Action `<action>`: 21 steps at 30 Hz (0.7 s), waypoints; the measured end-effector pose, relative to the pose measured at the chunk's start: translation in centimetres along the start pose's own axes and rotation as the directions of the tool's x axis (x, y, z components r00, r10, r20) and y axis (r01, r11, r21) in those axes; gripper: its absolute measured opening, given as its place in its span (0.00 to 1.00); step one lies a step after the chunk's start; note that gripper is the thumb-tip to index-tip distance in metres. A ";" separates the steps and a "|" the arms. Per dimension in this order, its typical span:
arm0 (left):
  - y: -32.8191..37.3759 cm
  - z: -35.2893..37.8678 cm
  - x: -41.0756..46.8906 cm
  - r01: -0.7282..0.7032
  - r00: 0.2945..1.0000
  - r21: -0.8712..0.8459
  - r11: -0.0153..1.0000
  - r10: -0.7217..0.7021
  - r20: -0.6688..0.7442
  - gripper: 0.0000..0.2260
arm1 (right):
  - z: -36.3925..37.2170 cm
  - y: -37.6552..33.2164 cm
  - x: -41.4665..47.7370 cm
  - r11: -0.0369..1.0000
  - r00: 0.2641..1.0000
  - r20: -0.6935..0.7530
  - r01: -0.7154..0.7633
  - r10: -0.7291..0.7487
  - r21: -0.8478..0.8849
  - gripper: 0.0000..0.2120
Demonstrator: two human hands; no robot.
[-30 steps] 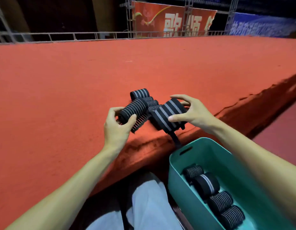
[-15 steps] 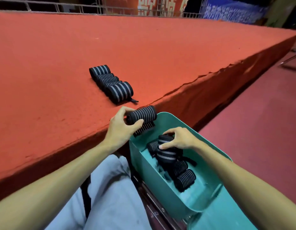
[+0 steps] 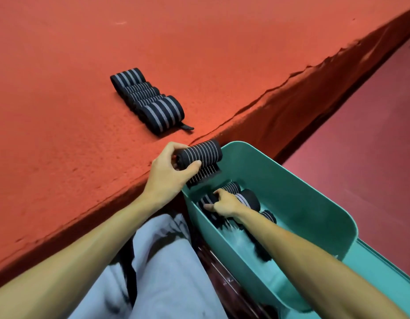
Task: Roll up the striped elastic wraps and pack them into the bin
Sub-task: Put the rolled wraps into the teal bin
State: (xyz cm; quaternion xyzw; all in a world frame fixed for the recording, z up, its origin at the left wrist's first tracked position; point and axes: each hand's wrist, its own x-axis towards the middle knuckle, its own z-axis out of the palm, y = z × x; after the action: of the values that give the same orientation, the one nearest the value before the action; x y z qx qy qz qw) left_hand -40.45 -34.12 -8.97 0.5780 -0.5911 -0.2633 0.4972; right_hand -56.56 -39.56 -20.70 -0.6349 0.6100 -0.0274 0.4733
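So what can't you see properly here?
All in the head view:
- Rolls in the bin: the right hand, gripping one, and its forearm cover several; no count.
- Bin floor by that forearm: blurred.
- Row of rolls on the red carpet: middle ones overlap, number unclear.
- Held roll: the left hand hides its near end.
- Teal piece beside the bin: cut by the right and bottom edges.

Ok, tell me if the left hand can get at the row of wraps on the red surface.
Probably, for reach: the row lies just beyond the left hand, nothing between. But that hand grips a roll at the bin rim, so it should drop that first.
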 end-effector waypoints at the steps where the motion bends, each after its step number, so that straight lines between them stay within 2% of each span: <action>1: 0.0 0.1 -0.2 -0.002 1.000 0.005 1.000 0.002 0.012 0.12 | 0.3 0.3 0.0 0.999 1.000 0.018 -0.010 0.009 0.043 0.30; 3: -0.2 0.1 -0.5 0.004 1.000 0.005 1.000 -0.004 0.030 0.12 | 0.9 0.6 -0.2 0.999 0.999 0.051 -0.001 -0.001 0.044 0.26; 6: -0.6 0.1 -0.9 0.019 0.999 -0.001 1.000 -0.019 0.041 0.12 | 0.9 0.7 -0.2 0.977 0.998 0.008 0.059 -0.058 -0.207 0.22; 8: -0.8 0.0 -1.0 0.033 0.999 -0.011 0.999 -0.033 0.041 0.12 | 0.2 0.1 -0.7 0.902 0.992 -0.051 0.081 -0.113 -0.425 0.18; 10: -0.8 -0.1 -1.1 0.038 0.999 -0.018 0.999 -0.038 0.034 0.12 | -0.8 -0.8 -1.6 0.802 0.972 -0.122 0.092 -0.201 -0.591 0.10; 12: -0.7 0.0 -1.2 0.041 0.999 -0.030 0.999 -0.040 0.030 0.12 | -2.5 -1.6 -2.8 0.775 0.933 -0.211 0.100 -0.291 -0.625 0.08; 13: -0.6 0.1 -1.3 0.043 0.999 -0.040 0.998 -0.042 0.029 0.12 | -3.5 -2.0 -3.3 0.824 0.910 -0.260 0.136 -0.324 -0.550 0.08; 14: -0.5 0.3 -1.4 0.046 0.999 -0.048 0.998 -0.045 0.028 0.12 | -4.5 -2.3 -3.8 0.899 0.894 -0.298 0.209 -0.336 -0.386 0.08; 15: -0.3 0.5 -1.6 0.051 0.998 -0.053 0.997 -0.049 0.028 0.12 | -5.5 -2.8 -4.6 0.948 0.897 -0.307 0.292 -0.319 -0.130 0.08; 16: -0.2 0.8 -1.7 0.060 0.998 -0.057 0.997 -0.058 0.031 0.11 | -6.4 -3.4 -5.4 0.920 0.908 -0.286 0.359 -0.305 0.158 0.09; 17: 0.0 1.0 -1.9 0.074 0.997 -0.069 0.995 -0.072 0.037 0.11 | -7.2 -3.8 -6.3 0.840 0.920 -0.250 0.379 -0.300 0.387 0.10; 18: 0.2 1.3 -2.1 0.096 0.995 -0.089 0.991 -0.092 0.046 0.11 | -7.9 -4.0 -7.2 0.747 0.923 -0.212 0.384 -0.321 0.542 0.11; 19: 0.6 1.6 -2.3 0.121 0.992 -0.122 0.985 -0.114 0.058 0.11 | -8.4 -4.1 -8.1 0.691 0.915 -0.194 0.396 -0.355 0.605 0.12; 21: 1.4 2.2 -2.7 0.158 0.986 -0.203 0.966 -0.143 0.087 0.10 | -9.0 -3.8 -9.7 0.649 0.880 -0.202 0.457 -0.431 0.608 0.10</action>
State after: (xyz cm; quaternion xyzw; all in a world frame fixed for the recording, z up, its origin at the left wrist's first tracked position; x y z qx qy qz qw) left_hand -43.41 -31.90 -9.30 0.5559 -0.5320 -0.3813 0.5124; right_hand -61.69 -37.59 -8.05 -0.5639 0.3983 -0.3607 0.6271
